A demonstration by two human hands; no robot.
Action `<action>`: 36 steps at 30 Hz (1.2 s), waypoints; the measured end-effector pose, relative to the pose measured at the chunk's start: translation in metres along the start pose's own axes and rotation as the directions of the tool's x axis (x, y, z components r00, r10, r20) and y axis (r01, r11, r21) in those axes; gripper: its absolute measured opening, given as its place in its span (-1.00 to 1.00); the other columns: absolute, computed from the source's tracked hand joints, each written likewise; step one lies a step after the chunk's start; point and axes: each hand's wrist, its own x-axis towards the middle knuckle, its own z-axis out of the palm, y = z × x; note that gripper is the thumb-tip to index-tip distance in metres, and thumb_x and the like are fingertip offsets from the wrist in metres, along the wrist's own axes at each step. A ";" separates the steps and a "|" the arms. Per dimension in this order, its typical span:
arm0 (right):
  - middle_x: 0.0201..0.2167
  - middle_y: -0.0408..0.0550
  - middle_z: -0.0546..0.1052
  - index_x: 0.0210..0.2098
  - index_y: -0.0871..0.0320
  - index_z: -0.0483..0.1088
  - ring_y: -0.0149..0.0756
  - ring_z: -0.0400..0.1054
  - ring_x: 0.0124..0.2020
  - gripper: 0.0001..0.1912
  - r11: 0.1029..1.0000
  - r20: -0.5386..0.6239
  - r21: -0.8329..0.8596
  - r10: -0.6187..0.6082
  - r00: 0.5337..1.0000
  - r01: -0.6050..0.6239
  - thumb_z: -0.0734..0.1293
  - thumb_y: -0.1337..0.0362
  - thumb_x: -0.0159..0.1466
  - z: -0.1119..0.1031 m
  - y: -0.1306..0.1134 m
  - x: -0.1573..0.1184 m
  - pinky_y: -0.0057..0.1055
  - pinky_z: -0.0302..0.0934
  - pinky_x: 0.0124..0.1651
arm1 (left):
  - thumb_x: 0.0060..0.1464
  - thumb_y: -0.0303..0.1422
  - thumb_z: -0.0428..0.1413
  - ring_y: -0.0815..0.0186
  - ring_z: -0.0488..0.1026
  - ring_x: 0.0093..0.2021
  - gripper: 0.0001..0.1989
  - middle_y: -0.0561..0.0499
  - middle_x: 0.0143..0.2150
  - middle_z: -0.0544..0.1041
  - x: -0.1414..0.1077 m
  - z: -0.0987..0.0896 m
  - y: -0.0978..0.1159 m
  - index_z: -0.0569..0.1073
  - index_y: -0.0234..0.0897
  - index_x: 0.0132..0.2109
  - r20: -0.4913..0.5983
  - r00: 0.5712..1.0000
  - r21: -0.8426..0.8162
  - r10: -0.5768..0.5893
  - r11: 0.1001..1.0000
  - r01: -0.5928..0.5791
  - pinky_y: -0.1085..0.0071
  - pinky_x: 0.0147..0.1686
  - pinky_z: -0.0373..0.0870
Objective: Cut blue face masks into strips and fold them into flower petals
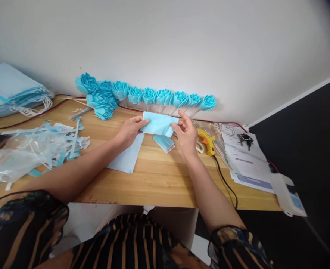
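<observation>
A light blue rectangle of thin sheet material (158, 125), paper or fabric, is stretched level above the table between my two hands. My left hand (130, 130) pinches its left edge between thumb and fingers. At the right edge, my right hand (186, 132) grips it by thumb and fingers, the index finger raised. Below it on the wood lies a small stack of folded blue pieces (164, 143). A larger pale blue sheet (125, 157) rests flat beneath my left wrist, partly hidden by the forearm.
Several blue handmade flowers (149, 96) on sticks lean along the wall. Blue scraps and a plastic bag (22, 153) lie left, below a pile of blue masks (11, 89). To the right are a yellow glue gun (206, 141) with a black cord, papers (245, 160) and keys (246, 139).
</observation>
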 end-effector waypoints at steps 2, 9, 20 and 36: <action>-0.37 -0.22 0.57 0.07 0.01 0.50 -0.36 0.42 -0.33 -0.47 0.999 0.000 -0.026 -0.021 1.000 0.020 0.51 0.26 0.09 -0.002 0.001 0.002 -0.42 0.34 -0.21 | -0.19 -0.17 0.43 0.40 0.38 -0.42 -0.65 0.04 -0.42 0.53 -0.001 0.000 0.000 0.55 -0.33 -0.36 0.000 1.000 0.009 0.014 1.000 -0.014 0.43 -0.32 0.34; -0.36 -0.20 0.57 -0.02 0.04 0.54 -0.36 0.40 -0.31 -0.61 0.993 -0.057 -0.082 -0.087 0.995 0.083 0.47 0.23 0.14 -0.003 0.000 0.004 -0.42 0.31 -0.17 | -0.07 -0.12 0.35 0.40 0.31 -0.46 -0.67 0.06 -0.48 0.45 -0.001 -0.002 -0.002 0.50 -0.30 -0.43 0.026 0.998 0.110 0.059 0.992 -0.062 0.42 -0.38 0.24; -0.33 -0.15 0.58 -0.07 0.08 0.60 -0.34 0.41 -0.32 -0.70 0.964 -0.091 -0.228 -0.162 0.983 0.138 0.43 0.17 0.21 -0.008 0.001 0.005 -0.41 0.27 -0.19 | -0.19 -0.11 0.38 0.48 0.17 -0.61 -0.65 0.08 -0.55 0.40 -0.004 0.001 0.004 0.51 -0.28 -0.46 0.007 0.999 0.282 0.042 0.958 -0.042 0.41 -0.57 0.02; -0.16 -0.06 0.66 -0.08 0.10 0.60 -0.22 0.51 -0.15 -0.70 0.905 -0.029 -0.355 -0.259 0.965 0.233 0.37 0.16 0.25 -0.009 -0.001 0.003 -0.32 0.36 -0.03 | -0.09 -0.39 0.32 0.52 0.20 -0.63 -0.87 0.08 -0.51 0.45 -0.005 0.006 0.006 0.55 -0.34 -0.37 -0.014 0.996 0.232 0.085 0.970 -0.080 0.49 -0.64 0.10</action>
